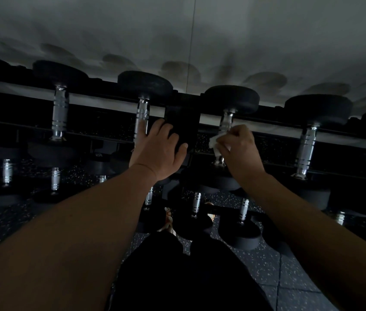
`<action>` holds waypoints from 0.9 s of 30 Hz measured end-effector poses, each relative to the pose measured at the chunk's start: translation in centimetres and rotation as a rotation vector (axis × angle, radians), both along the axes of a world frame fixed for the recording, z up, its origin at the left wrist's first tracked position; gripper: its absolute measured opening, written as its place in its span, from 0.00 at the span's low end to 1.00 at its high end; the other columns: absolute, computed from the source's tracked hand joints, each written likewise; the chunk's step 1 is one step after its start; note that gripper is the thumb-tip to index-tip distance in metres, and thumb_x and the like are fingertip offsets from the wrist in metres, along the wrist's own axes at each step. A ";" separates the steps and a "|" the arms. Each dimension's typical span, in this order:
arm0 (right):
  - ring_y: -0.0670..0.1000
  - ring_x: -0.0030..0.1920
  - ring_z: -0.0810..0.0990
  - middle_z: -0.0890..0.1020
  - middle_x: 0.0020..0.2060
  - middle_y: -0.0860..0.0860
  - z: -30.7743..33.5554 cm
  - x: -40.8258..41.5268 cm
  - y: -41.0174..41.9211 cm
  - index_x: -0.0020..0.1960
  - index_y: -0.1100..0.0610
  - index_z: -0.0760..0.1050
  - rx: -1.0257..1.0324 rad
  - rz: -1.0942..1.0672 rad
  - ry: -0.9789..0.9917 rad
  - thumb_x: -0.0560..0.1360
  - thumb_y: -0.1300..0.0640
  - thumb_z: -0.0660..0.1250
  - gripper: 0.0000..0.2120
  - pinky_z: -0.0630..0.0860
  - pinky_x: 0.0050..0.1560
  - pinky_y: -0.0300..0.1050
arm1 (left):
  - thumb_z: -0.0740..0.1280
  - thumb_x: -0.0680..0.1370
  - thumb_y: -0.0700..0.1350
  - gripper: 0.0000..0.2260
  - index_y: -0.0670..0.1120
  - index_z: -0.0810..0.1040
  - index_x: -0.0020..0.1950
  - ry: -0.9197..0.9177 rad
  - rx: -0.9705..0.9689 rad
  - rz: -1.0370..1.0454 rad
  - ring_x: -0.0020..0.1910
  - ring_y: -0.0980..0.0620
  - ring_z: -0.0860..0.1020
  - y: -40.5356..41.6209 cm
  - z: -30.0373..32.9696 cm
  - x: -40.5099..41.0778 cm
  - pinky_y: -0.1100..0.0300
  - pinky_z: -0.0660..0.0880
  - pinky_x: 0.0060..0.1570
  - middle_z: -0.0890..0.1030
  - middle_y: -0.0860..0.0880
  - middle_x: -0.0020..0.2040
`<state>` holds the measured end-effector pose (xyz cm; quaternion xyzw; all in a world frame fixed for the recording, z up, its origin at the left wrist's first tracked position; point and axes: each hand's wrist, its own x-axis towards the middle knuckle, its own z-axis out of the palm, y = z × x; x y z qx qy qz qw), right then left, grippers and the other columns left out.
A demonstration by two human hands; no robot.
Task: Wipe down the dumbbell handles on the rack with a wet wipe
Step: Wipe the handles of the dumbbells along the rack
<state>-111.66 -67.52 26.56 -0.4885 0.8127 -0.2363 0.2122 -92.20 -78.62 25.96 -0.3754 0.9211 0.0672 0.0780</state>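
Note:
A dark rack [108, 85] holds a row of black dumbbells with chrome handles. My right hand [241, 151] is closed around a white wet wipe [214, 141] and presses it against the chrome handle [226, 121] of the dumbbell just right of centre; the lower part of that handle is hidden by the hand and the wipe. My left hand [160, 150] rests with fingers spread on the black upright bracket [182, 124] of the rack, beside another chrome handle [142, 115]. It holds nothing.
More dumbbells [304, 151] sit along the top row to either side, with smaller ones [243, 209] on a lower tier. A pale wall [177, 30] rises behind the rack. Speckled dark rubber flooring [294, 270] and my dark-clothed legs [184, 272] fill the bottom.

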 end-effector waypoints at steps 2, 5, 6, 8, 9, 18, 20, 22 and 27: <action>0.55 0.56 0.72 0.72 0.54 0.56 0.2 0.4 0.9 0.48 0.60 0.82 0.078 0.045 -0.003 0.75 0.59 0.70 0.05 0.74 0.58 0.47 | 0.46 0.81 0.61 0.27 0.48 0.80 0.57 0.006 0.003 -0.002 0.74 0.46 0.63 0.0 -0.1 0.0 0.33 0.52 0.73 0.75 0.49 0.66; 0.57 0.55 0.73 0.74 0.55 0.58 0.2 0.9 1.3 0.49 0.58 0.81 0.188 0.094 0.053 0.76 0.57 0.67 0.06 0.73 0.56 0.50 | 0.45 0.81 0.61 0.27 0.49 0.80 0.56 0.016 0.001 -0.011 0.73 0.46 0.63 -0.1 0.0 0.1 0.34 0.53 0.73 0.75 0.49 0.65; 0.57 0.54 0.74 0.74 0.55 0.59 0.2 1.1 1.2 0.50 0.57 0.81 0.203 0.093 0.059 0.77 0.57 0.66 0.07 0.72 0.55 0.49 | 0.45 0.81 0.60 0.27 0.49 0.80 0.55 0.022 0.002 -0.015 0.73 0.46 0.63 0.0 0.0 0.1 0.34 0.53 0.73 0.76 0.49 0.64; 0.56 0.53 0.74 0.74 0.54 0.58 0.5 1.1 0.7 0.49 0.59 0.81 0.166 0.036 0.033 0.76 0.58 0.67 0.05 0.72 0.52 0.43 | 0.45 0.81 0.60 0.27 0.48 0.81 0.54 0.038 0.010 -0.021 0.73 0.46 0.63 0.0 0.0 0.2 0.34 0.53 0.73 0.76 0.49 0.64; 0.55 0.52 0.75 0.74 0.53 0.58 0.6 0.9 0.3 0.48 0.60 0.81 0.121 0.003 0.030 0.76 0.59 0.68 0.05 0.72 0.51 0.40 | 0.45 0.81 0.60 0.27 0.48 0.81 0.54 0.046 0.014 -0.022 0.73 0.46 0.63 0.0 0.0 0.2 0.34 0.53 0.73 0.76 0.49 0.64; 0.57 0.50 0.77 0.76 0.51 0.59 0.7 0.3 -2.3 0.49 0.61 0.82 -0.051 -0.056 0.164 0.75 0.60 0.69 0.06 0.75 0.51 0.45 | 0.46 0.81 0.61 0.28 0.48 0.82 0.54 0.078 0.019 -0.054 0.73 0.46 0.64 -0.1 -0.3 0.4 0.34 0.54 0.72 0.77 0.49 0.63; 0.53 0.48 0.77 0.77 0.50 0.57 0.9 1.0 -1.1 0.48 0.61 0.82 -0.088 -0.072 0.137 0.75 0.60 0.69 0.05 0.72 0.49 0.37 | 0.46 0.81 0.61 0.28 0.48 0.81 0.54 0.083 0.033 -0.063 0.74 0.45 0.63 0.0 -0.4 0.4 0.33 0.53 0.73 0.76 0.48 0.64; 0.44 0.45 0.75 0.76 0.49 0.54 1.6 1.7 0.1 0.47 0.61 0.81 -0.142 -0.106 0.096 0.75 0.61 0.70 0.04 0.68 0.49 0.25 | 0.45 0.81 0.61 0.28 0.47 0.81 0.56 0.091 0.053 -0.070 0.75 0.45 0.62 -0.1 -0.3 0.4 0.33 0.52 0.73 0.75 0.48 0.66; 0.50 0.50 0.75 0.75 0.51 0.55 3.4 2.8 2.4 0.48 0.61 0.81 -0.249 -0.133 0.207 0.75 0.62 0.70 0.04 0.75 0.50 0.38 | 0.47 0.82 0.61 0.27 0.47 0.80 0.57 0.127 0.064 -0.107 0.75 0.45 0.62 0.0 -0.2 0.5 0.33 0.52 0.74 0.74 0.47 0.67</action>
